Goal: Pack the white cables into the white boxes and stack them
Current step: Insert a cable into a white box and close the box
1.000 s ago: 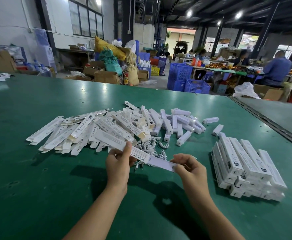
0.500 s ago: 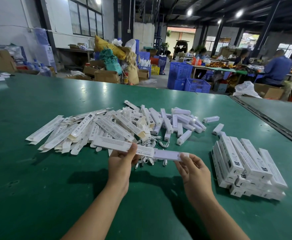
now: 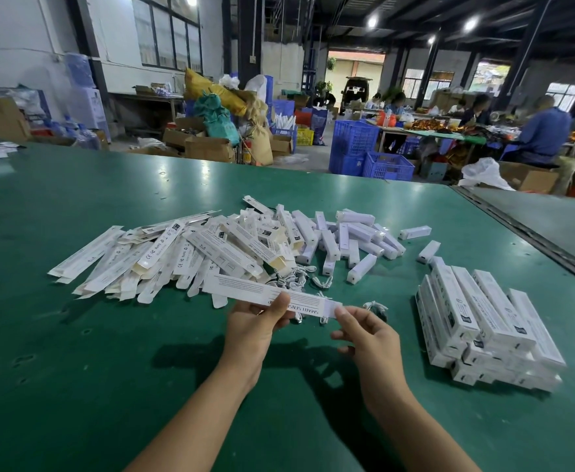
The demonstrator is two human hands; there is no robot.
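Green bench, left to right: flat boxes at ten o'clock; our left hand pinching a box, now level; our right hand, fingertips closing its end flap; cables beyond at twelve; the stack at three o'clock awaits it.

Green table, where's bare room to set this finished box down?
Free: the green table near the left hand, below the flat boxes; also the near edge right of the right hand, below the stack. Crowded: the middle, with cables.
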